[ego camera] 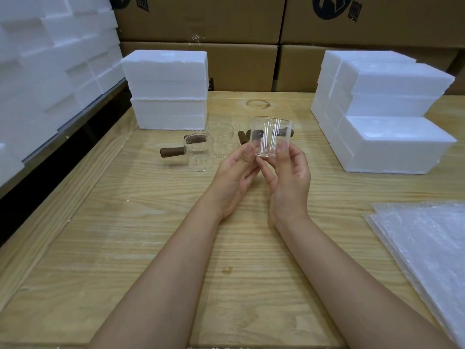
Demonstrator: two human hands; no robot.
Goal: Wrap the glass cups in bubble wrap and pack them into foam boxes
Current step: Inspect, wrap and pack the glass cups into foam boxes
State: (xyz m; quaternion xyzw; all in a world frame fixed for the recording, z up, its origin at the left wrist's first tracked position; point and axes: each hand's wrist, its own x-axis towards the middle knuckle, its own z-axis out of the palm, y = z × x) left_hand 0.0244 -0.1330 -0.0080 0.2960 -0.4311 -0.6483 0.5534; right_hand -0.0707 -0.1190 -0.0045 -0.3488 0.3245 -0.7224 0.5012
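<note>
Your left hand point(236, 177) and right hand point(289, 177) both pinching glass cup point(270, 136) with fingers point(282, 148), lifted off desk point(151, 222); bubble wrap point(425, 250) sits to your right.

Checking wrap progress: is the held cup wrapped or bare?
Bare. The held cup shows clear glass, pinched by left hand and right hand; the bubble wrap lies apart.
</note>
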